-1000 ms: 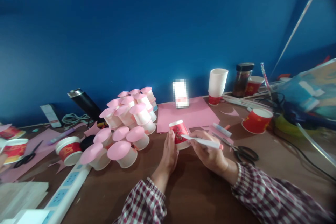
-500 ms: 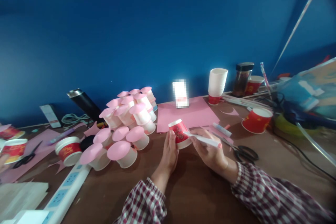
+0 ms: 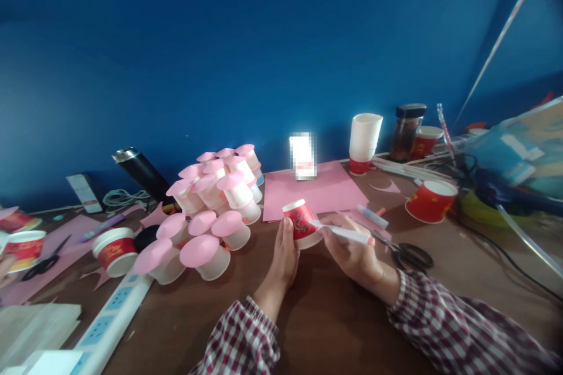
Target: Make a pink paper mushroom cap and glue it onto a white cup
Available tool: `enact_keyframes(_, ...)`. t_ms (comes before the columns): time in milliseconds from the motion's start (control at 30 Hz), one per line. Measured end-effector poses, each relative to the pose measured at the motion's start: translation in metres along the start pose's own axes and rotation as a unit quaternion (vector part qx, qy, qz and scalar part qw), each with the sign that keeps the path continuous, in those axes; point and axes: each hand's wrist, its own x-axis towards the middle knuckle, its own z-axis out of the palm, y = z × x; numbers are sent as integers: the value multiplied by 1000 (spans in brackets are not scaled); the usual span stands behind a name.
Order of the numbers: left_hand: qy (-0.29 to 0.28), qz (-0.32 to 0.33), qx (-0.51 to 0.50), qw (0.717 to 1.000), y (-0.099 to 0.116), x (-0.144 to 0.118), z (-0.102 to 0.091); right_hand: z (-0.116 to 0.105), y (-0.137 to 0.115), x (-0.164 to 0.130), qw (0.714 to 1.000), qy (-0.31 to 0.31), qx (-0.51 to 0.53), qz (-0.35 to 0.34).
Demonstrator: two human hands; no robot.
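My left hand is closed around the left side of a red paper cup, which is tilted and shows white at its top and bottom edges. In my right hand is a white marker, pinched between the fingers, its tip against the cup's side. A pinkish end shows at the marker's rear. Ahead of the cup lies a sheet of pink paper. Left of my hands stand several white cups topped with pink paper discs. Scissors with black handles rest beyond my right wrist.
A power strip runs along the left. At the back right are stacked white cups and a dark-lidded bottle. A red cup stands at right. Another person's hand holds a cup at the far left.
The marker's rear end has shifted slightly to the right and up. My left hand and the cup look almost unmoved.
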Motion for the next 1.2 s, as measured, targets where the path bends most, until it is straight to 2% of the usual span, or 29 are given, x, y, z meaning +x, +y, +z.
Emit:
enact_keyframes(233,-20,-15,-59,998,-9,1,-3,0,1,-1,1000,0,12,2)
enact_keyframes(367,-21,4,-58,998,-12,2,-3,-1,1,0,1000,-8,7,0)
enact_keyframes(700,-19,7,-19,1000,-7,1,-4,3,4,-4,1000,-5,21,9)
enact_keyframes(900,-36,32,1,999,-6,1,-2,-1,1,-2,1000,-10,12,8)
enact_keyframes(1200,-21,40,59,997,-3,1,-3,1,0,-1,1000,-4,7,3)
